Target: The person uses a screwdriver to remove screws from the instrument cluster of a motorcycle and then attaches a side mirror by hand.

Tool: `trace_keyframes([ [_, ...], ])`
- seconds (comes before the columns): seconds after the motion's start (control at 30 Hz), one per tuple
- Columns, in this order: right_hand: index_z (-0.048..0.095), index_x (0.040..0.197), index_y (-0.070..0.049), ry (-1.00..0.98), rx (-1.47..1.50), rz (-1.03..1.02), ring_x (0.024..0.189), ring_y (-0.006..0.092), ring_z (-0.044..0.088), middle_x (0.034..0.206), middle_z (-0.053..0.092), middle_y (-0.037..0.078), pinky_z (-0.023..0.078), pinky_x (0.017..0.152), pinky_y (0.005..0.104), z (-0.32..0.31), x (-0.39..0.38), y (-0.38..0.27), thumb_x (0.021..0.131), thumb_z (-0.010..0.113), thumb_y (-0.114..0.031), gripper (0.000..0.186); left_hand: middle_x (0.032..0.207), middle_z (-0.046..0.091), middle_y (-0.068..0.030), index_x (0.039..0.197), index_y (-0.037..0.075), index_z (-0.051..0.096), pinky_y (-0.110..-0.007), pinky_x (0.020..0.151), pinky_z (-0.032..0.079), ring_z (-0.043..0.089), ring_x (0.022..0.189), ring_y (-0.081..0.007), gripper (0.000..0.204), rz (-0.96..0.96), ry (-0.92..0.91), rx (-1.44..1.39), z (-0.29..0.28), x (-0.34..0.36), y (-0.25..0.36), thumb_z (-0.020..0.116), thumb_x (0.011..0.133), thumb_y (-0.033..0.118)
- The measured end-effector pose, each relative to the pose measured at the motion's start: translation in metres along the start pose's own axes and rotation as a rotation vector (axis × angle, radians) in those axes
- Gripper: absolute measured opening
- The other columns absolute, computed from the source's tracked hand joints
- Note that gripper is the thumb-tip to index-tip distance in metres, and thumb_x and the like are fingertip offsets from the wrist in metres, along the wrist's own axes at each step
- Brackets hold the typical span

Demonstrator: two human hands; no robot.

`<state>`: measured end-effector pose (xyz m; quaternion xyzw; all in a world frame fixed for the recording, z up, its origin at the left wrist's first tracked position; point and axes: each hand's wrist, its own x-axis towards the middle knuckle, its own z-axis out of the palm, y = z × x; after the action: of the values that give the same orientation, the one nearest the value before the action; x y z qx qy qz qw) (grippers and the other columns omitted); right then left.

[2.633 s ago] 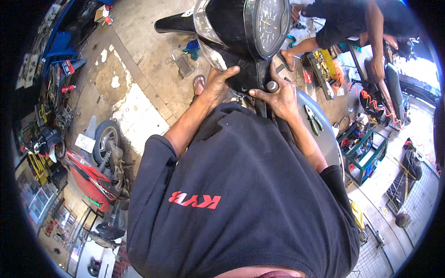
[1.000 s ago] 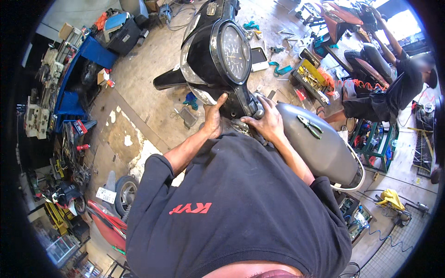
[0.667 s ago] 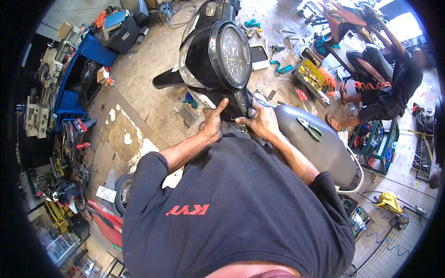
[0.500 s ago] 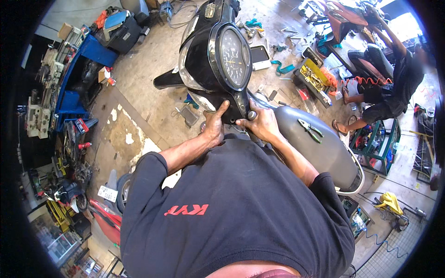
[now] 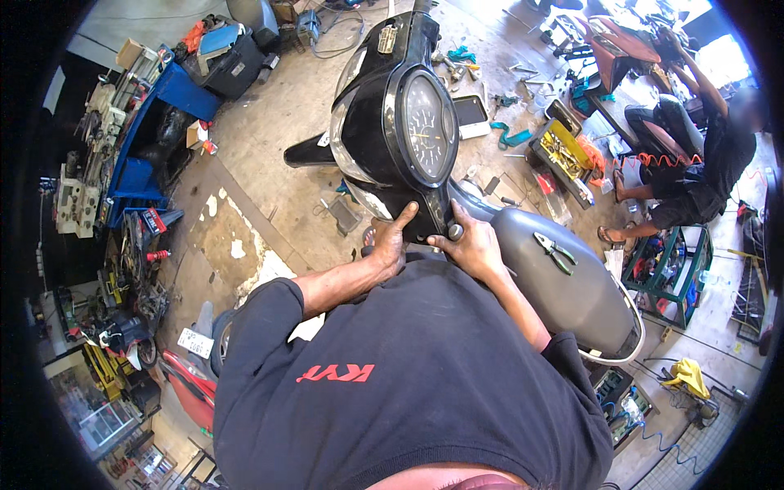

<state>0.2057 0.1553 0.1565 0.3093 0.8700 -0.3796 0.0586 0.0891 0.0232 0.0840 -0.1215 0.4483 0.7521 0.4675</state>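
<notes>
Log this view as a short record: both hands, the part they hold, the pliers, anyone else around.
Left hand grip: lower left of the black instrument housing, thumb on top
Right hand grip: housing's lower right, small gray round piece between thumb and forefinger
Held part: housing with a dial
Pliers: green-handled, lying on the gray seat
Other person: at right, arms raised toward a reddish motorbike

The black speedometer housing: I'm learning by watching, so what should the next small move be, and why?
Perhaps a gentle, even press with both thumbs: the left hand and right hand hold the near end of the black speedometer housing from either side, which should balance the effort. The pliers lie on the grey seat. Whether the housing is fastened can't be seen.
</notes>
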Motion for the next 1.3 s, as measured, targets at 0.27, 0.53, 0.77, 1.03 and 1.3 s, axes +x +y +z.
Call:
trace_keyframes([
  [0.27, 0.049, 0.138, 0.003, -0.061, 0.11, -0.022, 0.109, 0.0364, 0.064, 0.121, 0.063, 0.026, 0.05, 0.094, 0.0414, -0.017, 0.006, 0.007, 0.072, 0.083, -0.041, 0.087, 0.11, 0.067, -0.0138, 0.121, -0.005, 0.051, -0.037, 0.083, 0.059, 0.069, 0.095, -0.0235, 0.051, 0.108, -0.001, 0.033, 0.01, -0.006, 0.003, 0.077, 0.086, 0.021],
  [0.53, 0.042, 0.143, 0.002, -0.031, -0.068, -0.028, 0.102, 0.0375, 0.067, 0.121, 0.064, 0.023, 0.054, 0.087, 0.0449, -0.01, 0.016, 0.001, 0.066, 0.084, -0.053, 0.104, 0.114, 0.066, -0.012, 0.125, -0.003, 0.05, -0.037, 0.09, 0.056, 0.066, 0.103, -0.0224, 0.054, 0.077, 0.046, 0.064, 0.016, -0.008, 0.008, 0.078, 0.085, 0.022],
  [0.77, 0.043, 0.141, 0.007, -0.171, -0.095, 0.04, 0.096, 0.0388, 0.068, 0.11, 0.067, 0.024, 0.055, 0.083, 0.0457, -0.018, 0.032, -0.008, 0.066, 0.082, -0.057, 0.106, 0.125, 0.061, -0.0102, 0.132, 0.0, 0.047, -0.038, 0.096, 0.051, 0.062, 0.111, -0.0209, 0.063, -0.024, 0.03, 0.113, 0.009, -0.005, 0.015, 0.079, 0.084, 0.024],
  [1.03, 0.047, 0.139, 0.005, -0.076, 0.0, -0.029, 0.088, 0.0367, 0.07, 0.104, 0.068, 0.024, 0.055, 0.078, 0.043, -0.012, 0.035, 0.003, 0.066, 0.083, -0.054, 0.101, 0.136, 0.054, -0.0054, 0.142, 0.004, 0.041, -0.037, 0.108, 0.037, 0.049, 0.127, -0.0192, 0.071, -0.334, -0.043, 0.139, -0.012, 0.004, 0.05, 0.078, 0.085, 0.024],
  [1.3, 0.042, 0.145, -0.003, -0.074, -0.023, -0.02, 0.084, 0.0381, 0.07, 0.103, 0.069, 0.024, 0.056, 0.076, 0.0445, -0.013, 0.037, 0.007, 0.069, 0.081, -0.055, 0.1, 0.148, 0.045, -0.0105, 0.148, 0.009, 0.034, -0.048, 0.107, 0.042, 0.05, 0.13, -0.0304, 0.076, -0.167, 0.092, 0.003, -0.096, 0.114, 0.192, 0.034, 0.098, 0.066],
])
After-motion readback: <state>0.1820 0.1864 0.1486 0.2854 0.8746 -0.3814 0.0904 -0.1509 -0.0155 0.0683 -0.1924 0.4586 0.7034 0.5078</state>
